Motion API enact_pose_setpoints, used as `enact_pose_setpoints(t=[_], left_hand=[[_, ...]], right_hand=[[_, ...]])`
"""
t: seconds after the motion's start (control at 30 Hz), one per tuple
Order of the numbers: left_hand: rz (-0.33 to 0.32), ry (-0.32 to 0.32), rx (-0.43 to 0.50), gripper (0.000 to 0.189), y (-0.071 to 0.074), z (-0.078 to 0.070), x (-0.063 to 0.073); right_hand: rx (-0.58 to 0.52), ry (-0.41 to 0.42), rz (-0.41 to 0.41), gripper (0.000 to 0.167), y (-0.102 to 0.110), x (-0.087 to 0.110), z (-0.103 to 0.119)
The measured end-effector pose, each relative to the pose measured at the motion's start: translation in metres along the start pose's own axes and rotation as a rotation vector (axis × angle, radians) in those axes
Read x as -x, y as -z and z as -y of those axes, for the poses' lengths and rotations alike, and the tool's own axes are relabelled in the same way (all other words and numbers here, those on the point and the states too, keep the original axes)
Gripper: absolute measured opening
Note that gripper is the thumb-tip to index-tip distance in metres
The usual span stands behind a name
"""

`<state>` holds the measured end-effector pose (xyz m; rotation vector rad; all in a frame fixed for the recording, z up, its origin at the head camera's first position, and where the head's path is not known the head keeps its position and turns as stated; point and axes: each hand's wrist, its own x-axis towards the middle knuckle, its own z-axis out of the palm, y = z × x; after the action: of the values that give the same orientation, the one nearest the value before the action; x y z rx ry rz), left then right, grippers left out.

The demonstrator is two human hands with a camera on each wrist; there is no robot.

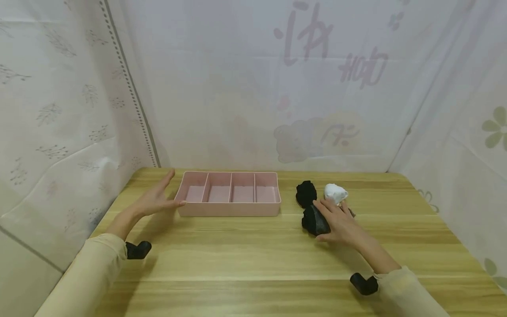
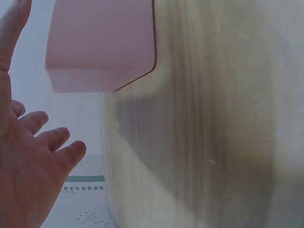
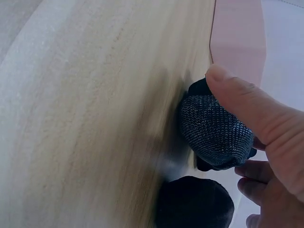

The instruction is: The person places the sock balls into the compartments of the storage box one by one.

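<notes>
My right hand [image 1: 340, 224] reaches over a dark rolled-up sock [image 1: 315, 221], thumb on its near side and fingers on its far side. In the right wrist view, that sock [image 3: 216, 130] shows a grey knit face between thumb and fingers. A black rolled bundle [image 1: 306, 193] lies just beyond it, and a white one [image 1: 335, 193] sits past the fingertips. Another dark bundle [image 3: 194, 204] is partly hidden by the hand in the head view. At the left end of a pink divided box [image 1: 229, 209], my left hand [image 1: 156, 200] spreads its fingers, thumb overlapping the corner.
The box stands toward the back of the wood-grain table [image 1: 237, 259], its compartments without contents. Patterned white cloth [image 1: 222, 110] hangs behind and at both sides. A black wrist-worn piece [image 1: 138, 250] sits below the left wrist, another [image 1: 363, 284] by the right.
</notes>
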<state>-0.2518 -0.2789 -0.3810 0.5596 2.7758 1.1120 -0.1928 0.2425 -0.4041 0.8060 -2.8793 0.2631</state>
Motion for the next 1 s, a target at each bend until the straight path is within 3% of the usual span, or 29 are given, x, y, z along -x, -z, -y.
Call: enact_pose_setpoints(t=[0.33, 0.67, 1.0], left_hand=[[0.115, 0.01, 0.072, 0.111, 0.005, 0.006, -0.018], [0.196, 0.022, 0.004, 0.11, 0.01, 0.012, -0.018], [0.232, 0.033, 0.084, 0.113, 0.01, 0.019, -0.023]], right_hand=[[0.002, 0.013, 0.012, 0.09, -0.003, -0.003, -0.002], [-0.017, -0.009, 0.044, 0.089, -0.003, -0.009, 0.002], [0.014, 0.02, 0.036, 0.088, -0.003, -0.014, -0.001]])
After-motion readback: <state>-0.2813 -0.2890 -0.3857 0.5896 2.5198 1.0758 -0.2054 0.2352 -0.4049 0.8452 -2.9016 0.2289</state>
